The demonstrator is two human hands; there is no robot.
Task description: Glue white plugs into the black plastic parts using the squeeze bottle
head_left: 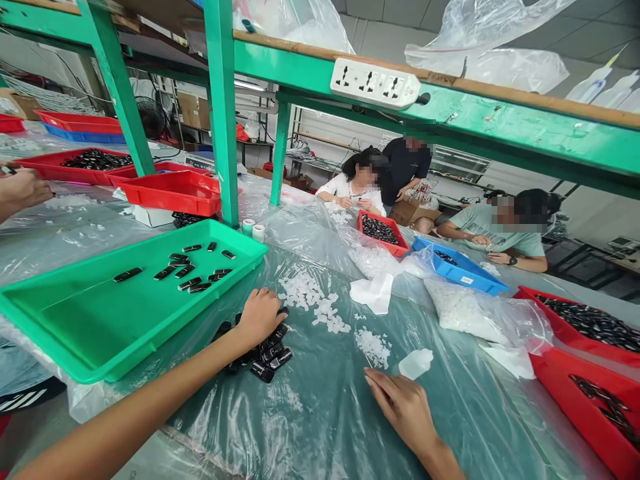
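Observation:
My left hand is over a pile of small, glossy black casings, its fingers curled round one at the pile's far edge. Most of that piece is hidden by the fingers. To the right, my right hand hovers low over the plastic-covered table with thumb and forefinger together; whatever is between them is too small to make out. Just beyond those fingertips lies a heap of tiny white pieces. Larger flat white pieces are scattered between the hands, farther back. A translucent white bottle lies beside the right hand.
A green tray with several black casings stands at left. Red bins of black parts line the right edge. A bag of white pieces and a blue bin lie beyond. Green shelf posts rise ahead; co-workers sit opposite.

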